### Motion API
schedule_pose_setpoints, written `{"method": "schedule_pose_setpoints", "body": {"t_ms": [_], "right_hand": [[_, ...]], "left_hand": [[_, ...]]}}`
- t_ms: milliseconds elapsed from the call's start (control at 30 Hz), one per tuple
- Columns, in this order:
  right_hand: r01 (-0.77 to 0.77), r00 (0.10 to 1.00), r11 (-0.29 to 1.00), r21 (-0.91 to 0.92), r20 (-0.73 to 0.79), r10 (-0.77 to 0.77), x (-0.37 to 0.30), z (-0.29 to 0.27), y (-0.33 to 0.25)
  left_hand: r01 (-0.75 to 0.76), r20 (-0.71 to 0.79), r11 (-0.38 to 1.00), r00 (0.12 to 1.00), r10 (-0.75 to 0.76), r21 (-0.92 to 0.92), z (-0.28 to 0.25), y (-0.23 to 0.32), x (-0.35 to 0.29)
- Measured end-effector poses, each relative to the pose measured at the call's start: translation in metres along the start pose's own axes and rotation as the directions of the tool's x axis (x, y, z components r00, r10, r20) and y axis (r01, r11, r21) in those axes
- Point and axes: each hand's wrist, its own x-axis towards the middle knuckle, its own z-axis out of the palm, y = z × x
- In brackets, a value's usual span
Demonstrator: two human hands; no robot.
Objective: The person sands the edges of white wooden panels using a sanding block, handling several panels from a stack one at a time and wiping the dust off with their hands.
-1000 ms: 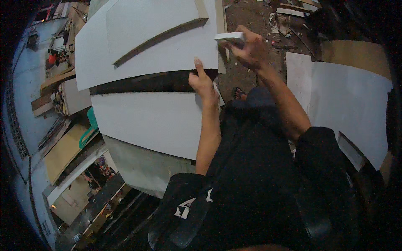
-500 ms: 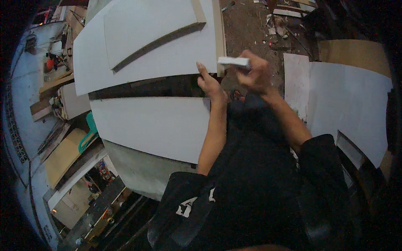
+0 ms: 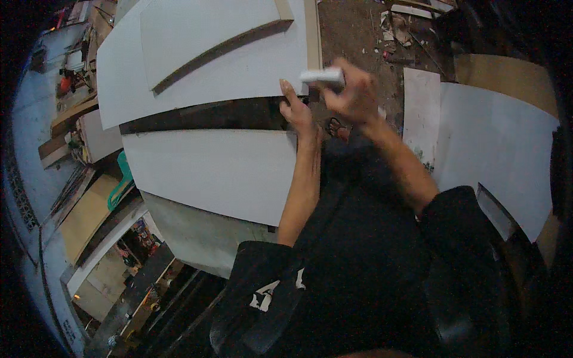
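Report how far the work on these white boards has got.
Looks done: an upper white board and a lower white board lie apart with a dark gap between them. In hand: the right hand grips a small white block at the upper board's right edge; the left hand rests by the gap. What is left cannot be judged; more white sheets lie to the right.

Dim overall, dark vignette at edges, fisheye bending, slight motion blur.
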Motion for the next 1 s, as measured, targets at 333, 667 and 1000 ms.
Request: {"method": "schedule_pose_setpoints", "body": {"t_ms": [333, 667, 1000], "right_hand": [[0.027, 0.999, 0.999, -0.022, 0.035, -0.027, -0.001, -0.005, -0.006], [0.028, 1.000, 0.998, 0.056, -0.004, -0.028, -0.018, -0.002, 0.001], [-0.031, 0.999, 0.999, 0.027, 0.016, 0.031, -0.020, 0.002, -0.009]], "left_hand": [[-0.045, 0.026, 0.997, 0.999, 0.047, -0.067, 0.004, -0.014, 0.016], [-0.019, -0.029, 0.999, 0.999, 0.018, -0.038, 0.011, -0.015, 0.016], [-0.174, -0.091, 0.980, 0.979, 0.183, 0.100, 0.007, -0.022, 0.026]]}}
